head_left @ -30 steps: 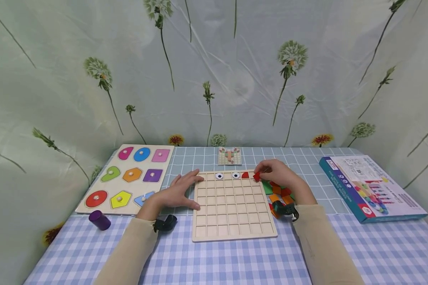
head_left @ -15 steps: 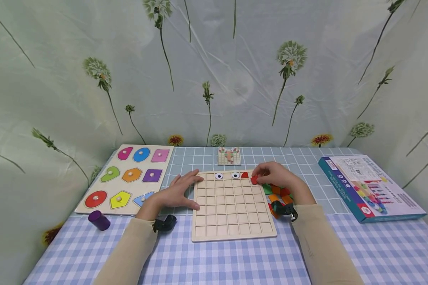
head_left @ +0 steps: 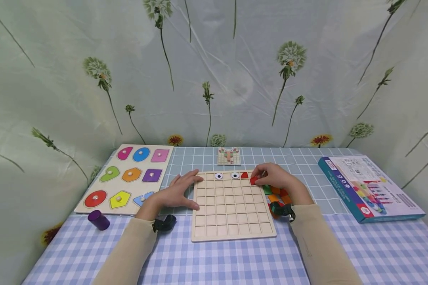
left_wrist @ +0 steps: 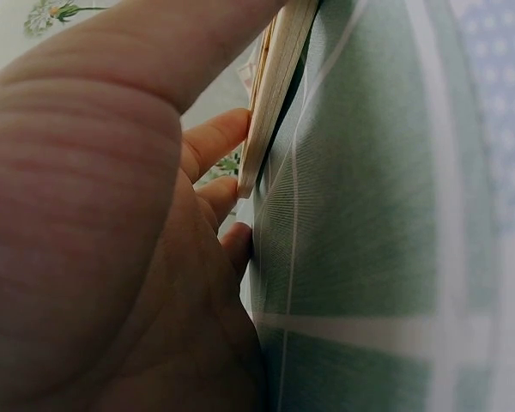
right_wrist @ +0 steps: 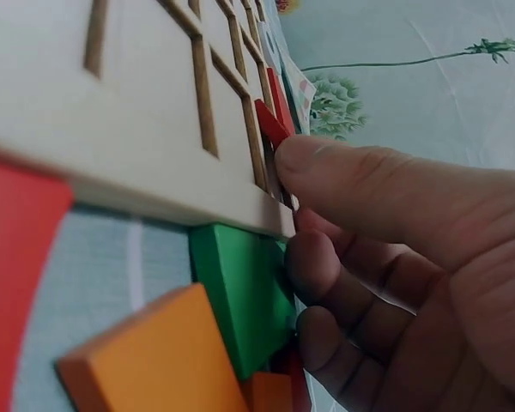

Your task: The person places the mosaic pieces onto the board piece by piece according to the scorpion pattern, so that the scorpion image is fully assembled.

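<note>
Red piece (right_wrist: 271,124) part-hidden by pinching right fingers (right_wrist: 314,264), left fingers (left_wrist: 219,142) spread against board (head_left: 234,207).

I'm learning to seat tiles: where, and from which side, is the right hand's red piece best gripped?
Probably pinch its outer end, coming from the person's right, as the right hand does: the red piece is thin and tilted, its free end over the wooden grid board.
</note>
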